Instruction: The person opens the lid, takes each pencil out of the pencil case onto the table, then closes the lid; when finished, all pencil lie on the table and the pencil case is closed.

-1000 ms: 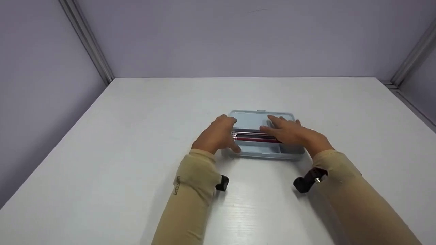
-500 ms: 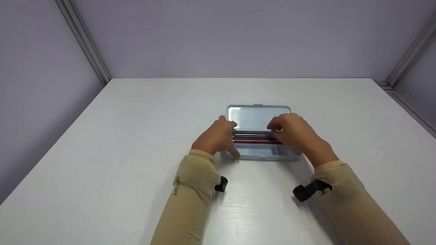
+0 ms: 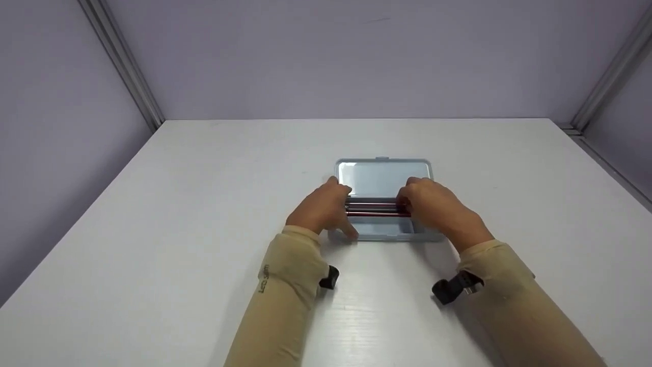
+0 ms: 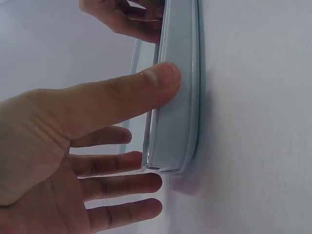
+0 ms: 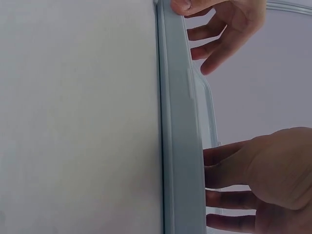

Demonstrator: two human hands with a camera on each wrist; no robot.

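Pale blue plastic, the open pencil case (image 3: 383, 230) sits mid-table, our left hand (image 3: 322, 208) steadying its end with straight fingers, our right hand (image 3: 434, 208) seemingly curling onto the pens (image 3: 378, 209), needing a firm pinch before lifting.

left hand (image 3: 323, 206) open, right hand (image 3: 433, 206) curled

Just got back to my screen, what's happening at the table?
A person has both hands on an open light-blue pencil case lying on the white table. The left hand steadies its left end, thumb against the near wall. The right hand reaches in over the red and dark pens. The lid stands open behind.
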